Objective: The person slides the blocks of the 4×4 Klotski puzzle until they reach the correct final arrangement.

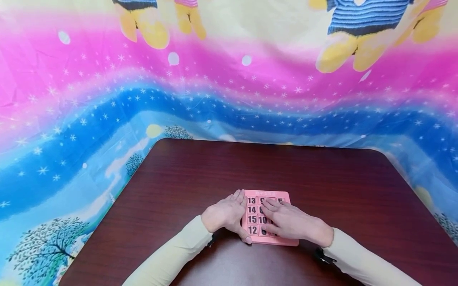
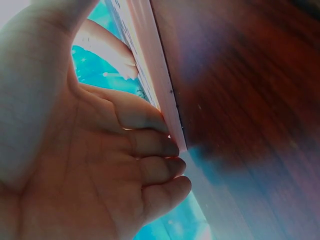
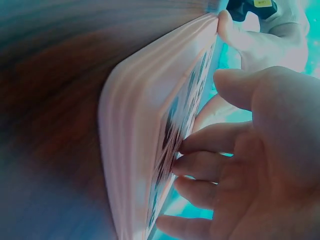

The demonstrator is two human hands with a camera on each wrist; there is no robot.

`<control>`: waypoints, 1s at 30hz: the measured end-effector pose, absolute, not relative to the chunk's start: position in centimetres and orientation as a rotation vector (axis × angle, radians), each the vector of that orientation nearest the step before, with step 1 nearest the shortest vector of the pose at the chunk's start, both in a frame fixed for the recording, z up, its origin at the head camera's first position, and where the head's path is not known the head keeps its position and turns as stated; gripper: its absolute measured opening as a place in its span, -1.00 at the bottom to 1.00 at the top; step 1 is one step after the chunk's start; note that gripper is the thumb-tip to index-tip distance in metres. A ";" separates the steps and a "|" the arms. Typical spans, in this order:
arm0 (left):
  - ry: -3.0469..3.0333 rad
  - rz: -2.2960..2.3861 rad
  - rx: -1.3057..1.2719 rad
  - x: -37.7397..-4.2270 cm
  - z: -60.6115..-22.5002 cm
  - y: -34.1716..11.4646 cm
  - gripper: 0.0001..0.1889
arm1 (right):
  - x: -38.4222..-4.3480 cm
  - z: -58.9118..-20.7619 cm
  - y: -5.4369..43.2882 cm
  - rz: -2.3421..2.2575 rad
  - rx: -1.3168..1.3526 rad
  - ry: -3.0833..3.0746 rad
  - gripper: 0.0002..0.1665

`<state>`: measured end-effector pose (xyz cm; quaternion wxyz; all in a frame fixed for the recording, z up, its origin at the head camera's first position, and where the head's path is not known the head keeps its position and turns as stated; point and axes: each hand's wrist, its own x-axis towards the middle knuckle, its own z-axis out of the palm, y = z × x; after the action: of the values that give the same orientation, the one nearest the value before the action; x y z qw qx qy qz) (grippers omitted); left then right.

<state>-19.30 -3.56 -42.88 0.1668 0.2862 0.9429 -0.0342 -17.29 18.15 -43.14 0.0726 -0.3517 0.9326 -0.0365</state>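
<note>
A pink sliding number puzzle [image 1: 272, 240] lies flat on the table, its square tiles printed with dark numbers such as 13, 14, 15 and 12. Along its left side rests my left hand [image 1: 229, 212], thumb near the lower left corner and fingers together by the upper left corner. My right hand [image 1: 298, 224] reaches over from the right, with its fingertips on the tiles and several numbers hidden beneath. In the left wrist view, the left fingers [image 2: 160, 145] touch the puzzle's side edge. The right wrist view shows the slightly bent right fingers [image 3: 205, 165] at the tile face.
The dark brown wooden table [image 1: 214, 171] has rounded far corners. Behind and beside it hangs a colourful cloth [image 1: 229, 79] with snowflakes, trees and cartoon figures. A dark strap [image 1: 325, 256] shows at the right wrist.
</note>
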 end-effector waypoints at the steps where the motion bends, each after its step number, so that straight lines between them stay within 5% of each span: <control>1: 2.685 -0.096 0.815 -19.3 -42.9 -3.6 0.42 | -17.3 -43.1 18.0 -0.107 -1.056 2.801 -0.22; 30: 2.691 -0.093 0.803 -19.2 -42.8 -3.5 0.43 | -16.7 -42.2 23.1 -0.148 -0.896 2.809 -0.23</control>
<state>-19.20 -3.48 -42.77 0.1650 0.2818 0.9446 -0.0327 -16.67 23.11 -42.23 0.0948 -0.3020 0.9473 -0.0499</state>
